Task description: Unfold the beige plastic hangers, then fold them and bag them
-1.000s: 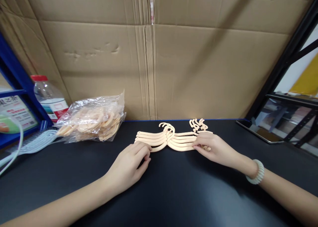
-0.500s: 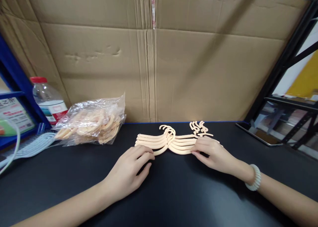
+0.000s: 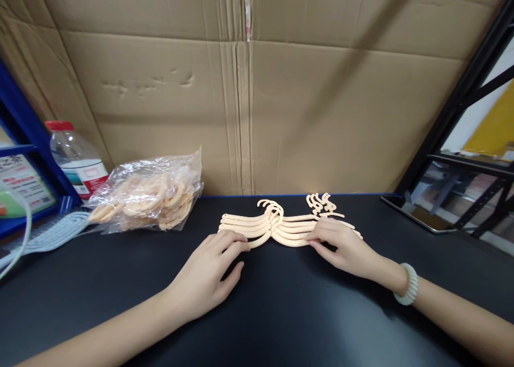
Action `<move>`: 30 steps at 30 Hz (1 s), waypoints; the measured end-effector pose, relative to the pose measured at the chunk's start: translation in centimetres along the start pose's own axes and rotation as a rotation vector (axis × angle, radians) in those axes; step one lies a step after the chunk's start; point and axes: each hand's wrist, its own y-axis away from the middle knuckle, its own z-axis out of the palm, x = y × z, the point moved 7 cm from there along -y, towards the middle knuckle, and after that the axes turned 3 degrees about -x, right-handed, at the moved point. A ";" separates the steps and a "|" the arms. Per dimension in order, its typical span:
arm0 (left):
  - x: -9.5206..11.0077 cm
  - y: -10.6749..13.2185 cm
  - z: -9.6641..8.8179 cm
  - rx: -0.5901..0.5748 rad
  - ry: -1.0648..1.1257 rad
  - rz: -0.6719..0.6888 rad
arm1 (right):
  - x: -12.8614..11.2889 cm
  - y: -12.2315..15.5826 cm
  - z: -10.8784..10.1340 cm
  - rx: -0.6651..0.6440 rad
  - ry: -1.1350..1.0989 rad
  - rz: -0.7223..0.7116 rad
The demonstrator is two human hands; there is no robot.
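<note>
Several cream-coloured clothes hangers (image 3: 289,243) lie overlapped in a row on the black table, hooks bunched at the middle and pointing away from me. Over the left arm of the nearest hanger rests my left hand (image 3: 212,270), fingers bent and touching it, thumb held apart. My right hand (image 3: 341,246) has thumb and forefinger closed at the right arm of the same hanger; its other fingers lie over the hangers behind. Both hands hide parts of the hanger ends. Small curved cream pieces (image 3: 320,202) sit in a cluster behind my right hand.
To the left stand a clear plastic bag (image 3: 146,196) filled with cream pieces and a red-capped bottle (image 3: 78,161). A pale blue slatted item (image 3: 60,236) lies at the left edge. Cardboard (image 3: 160,89) walls the back; a flat metal-edged object (image 3: 417,214) is at right.
The whole view has shifted slightly. My right hand has slid a little to the left along the nearest hanger; my left hand stays about where it was.
</note>
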 end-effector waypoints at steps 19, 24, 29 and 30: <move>-6.4 -0.4 2.5 -0.239 -0.179 -0.165 | 1.5 0.2 2.3 -0.401 0.100 0.184; -5.8 -0.4 2.9 -0.232 -0.152 -0.146 | 2.3 0.9 2.1 -0.411 0.088 0.202; -5.4 -0.3 2.0 -0.118 -0.120 -0.130 | 2.3 1.1 2.1 -0.396 0.098 0.173; -4.9 -0.3 1.5 -0.079 -0.117 -0.113 | 2.4 1.0 2.0 -0.371 0.098 0.162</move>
